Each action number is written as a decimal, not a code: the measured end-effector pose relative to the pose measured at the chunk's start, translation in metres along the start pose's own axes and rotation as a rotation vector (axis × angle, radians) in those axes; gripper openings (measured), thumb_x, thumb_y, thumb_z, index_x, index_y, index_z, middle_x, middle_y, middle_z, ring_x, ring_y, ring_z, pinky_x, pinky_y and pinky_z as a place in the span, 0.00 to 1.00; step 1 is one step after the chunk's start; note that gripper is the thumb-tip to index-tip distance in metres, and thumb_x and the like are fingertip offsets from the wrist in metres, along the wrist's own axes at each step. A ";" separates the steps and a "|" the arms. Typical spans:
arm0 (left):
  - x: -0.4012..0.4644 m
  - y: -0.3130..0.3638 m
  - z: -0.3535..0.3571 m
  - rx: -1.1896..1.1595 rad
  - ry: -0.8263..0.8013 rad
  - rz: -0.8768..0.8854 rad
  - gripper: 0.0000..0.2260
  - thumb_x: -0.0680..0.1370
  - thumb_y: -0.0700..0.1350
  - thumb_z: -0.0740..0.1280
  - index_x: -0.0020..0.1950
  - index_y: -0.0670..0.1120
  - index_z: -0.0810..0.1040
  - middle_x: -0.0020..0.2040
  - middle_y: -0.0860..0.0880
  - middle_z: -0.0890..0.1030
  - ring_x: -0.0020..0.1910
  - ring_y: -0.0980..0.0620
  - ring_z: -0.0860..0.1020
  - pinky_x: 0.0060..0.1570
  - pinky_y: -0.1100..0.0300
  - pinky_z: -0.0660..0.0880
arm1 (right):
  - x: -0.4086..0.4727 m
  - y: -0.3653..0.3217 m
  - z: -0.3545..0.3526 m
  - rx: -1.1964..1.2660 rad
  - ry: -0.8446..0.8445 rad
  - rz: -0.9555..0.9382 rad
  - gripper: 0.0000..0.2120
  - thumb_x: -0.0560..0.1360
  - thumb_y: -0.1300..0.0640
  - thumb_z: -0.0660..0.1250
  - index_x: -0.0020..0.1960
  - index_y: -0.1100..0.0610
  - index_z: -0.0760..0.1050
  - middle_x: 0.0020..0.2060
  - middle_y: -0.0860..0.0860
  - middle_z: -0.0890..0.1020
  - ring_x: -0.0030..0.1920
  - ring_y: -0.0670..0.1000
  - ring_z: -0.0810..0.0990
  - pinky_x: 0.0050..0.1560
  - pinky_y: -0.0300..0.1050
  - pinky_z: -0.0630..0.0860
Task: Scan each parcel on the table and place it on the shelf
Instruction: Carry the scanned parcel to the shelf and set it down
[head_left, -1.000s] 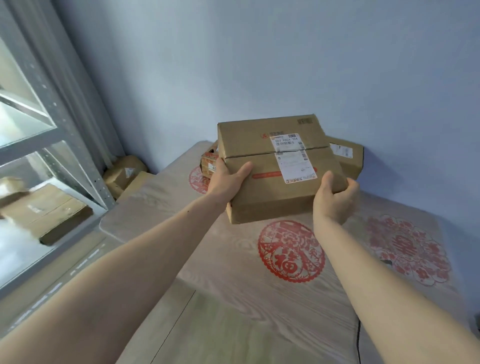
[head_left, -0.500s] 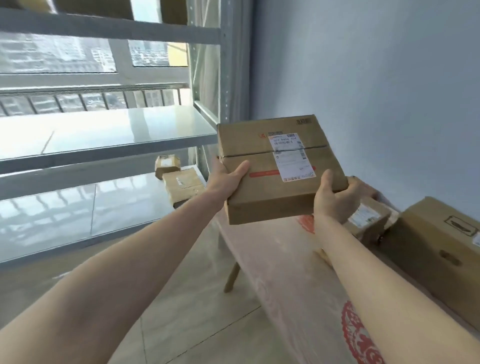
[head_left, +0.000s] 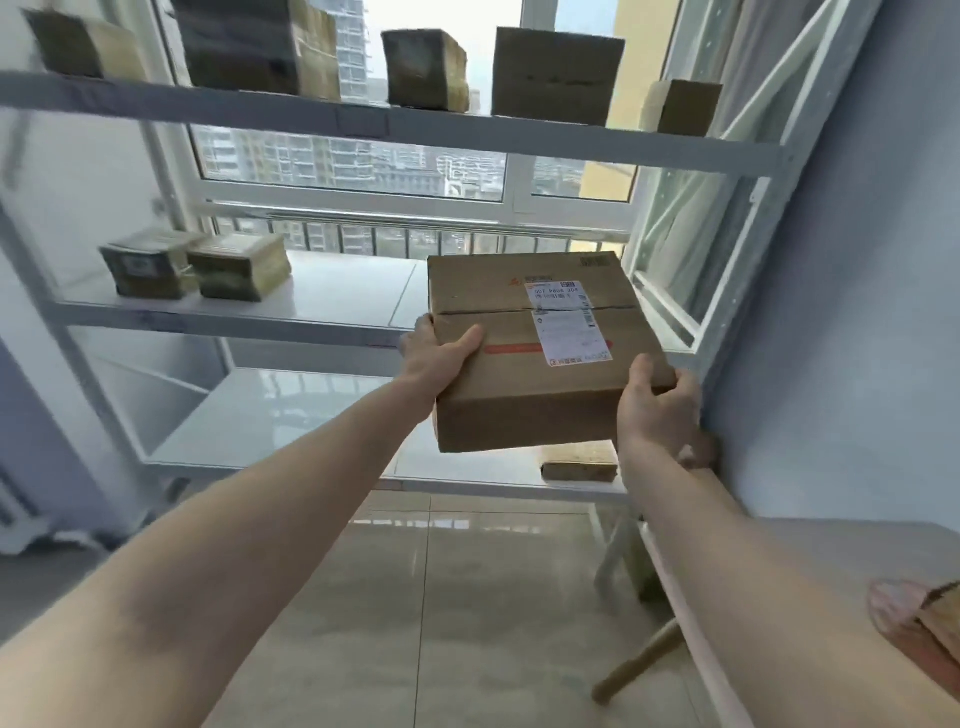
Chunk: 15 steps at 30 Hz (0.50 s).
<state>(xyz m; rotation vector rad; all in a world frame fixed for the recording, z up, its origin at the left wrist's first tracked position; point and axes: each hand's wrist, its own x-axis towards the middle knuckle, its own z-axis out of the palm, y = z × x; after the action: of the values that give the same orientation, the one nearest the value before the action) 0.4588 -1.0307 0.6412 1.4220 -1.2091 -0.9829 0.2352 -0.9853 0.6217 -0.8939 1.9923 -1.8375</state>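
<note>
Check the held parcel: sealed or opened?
Sealed, apparently: the parcel has its flaps flat and shipping label across the seam. Tape indiscernible.

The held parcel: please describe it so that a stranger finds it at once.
Look at the white metal shelf before the window. In front of it, both hands hold one brown parcel in the air. Only it shows a white label and a red stripe.

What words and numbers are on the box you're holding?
"007 P806 304": big print atop the white label on the box; blurred, so uncertain.
Label's small print and barcodes: too small to read.
Orange logo and red stripe: too blurred to read.
Shelf parcels: nothing readable.
</note>
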 end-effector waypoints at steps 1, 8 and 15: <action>0.011 0.000 -0.018 0.003 0.011 -0.001 0.38 0.60 0.67 0.71 0.66 0.52 0.72 0.65 0.46 0.72 0.59 0.47 0.77 0.63 0.49 0.75 | -0.006 -0.004 0.021 0.017 -0.017 -0.001 0.18 0.80 0.44 0.63 0.63 0.54 0.72 0.54 0.48 0.76 0.53 0.49 0.75 0.54 0.44 0.70; 0.100 -0.022 -0.125 0.001 0.081 -0.033 0.33 0.59 0.65 0.73 0.59 0.50 0.77 0.63 0.47 0.73 0.55 0.49 0.79 0.61 0.51 0.77 | -0.037 -0.034 0.157 0.016 -0.148 0.001 0.16 0.79 0.47 0.63 0.61 0.56 0.74 0.56 0.53 0.79 0.57 0.56 0.77 0.59 0.51 0.75; 0.186 -0.045 -0.193 -0.139 0.123 -0.078 0.37 0.71 0.49 0.76 0.74 0.43 0.62 0.63 0.47 0.75 0.60 0.46 0.77 0.64 0.48 0.74 | -0.051 -0.050 0.279 -0.076 -0.238 -0.004 0.17 0.79 0.49 0.61 0.64 0.57 0.74 0.58 0.56 0.78 0.59 0.59 0.77 0.63 0.56 0.74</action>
<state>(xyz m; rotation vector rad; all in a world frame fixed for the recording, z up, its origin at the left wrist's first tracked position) 0.6862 -1.1795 0.6359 1.4066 -0.9831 -0.9980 0.4520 -1.1744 0.6192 -1.0832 1.9229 -1.5831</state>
